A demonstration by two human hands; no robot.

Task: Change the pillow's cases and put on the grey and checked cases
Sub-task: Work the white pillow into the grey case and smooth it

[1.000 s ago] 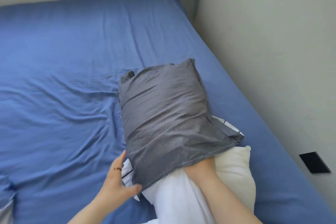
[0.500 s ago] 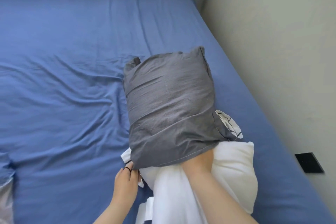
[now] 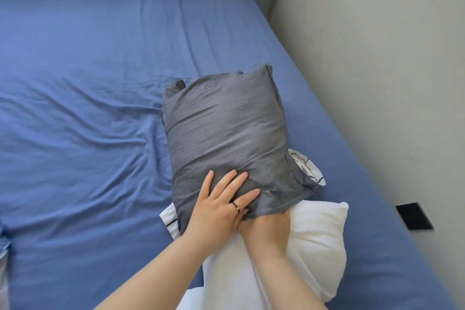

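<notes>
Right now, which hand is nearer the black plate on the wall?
Right. The right hand lies on the white pillow at the open edge of the grey case, closer to the black wall plate. The left hand presses on the case, farther left.

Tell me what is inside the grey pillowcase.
The white pillow goes into the grey pillowcase; its near end sticks out uncovered. The right hand reaches in under the hem, fingers hidden. How far in the pillow reaches is covered.
</notes>
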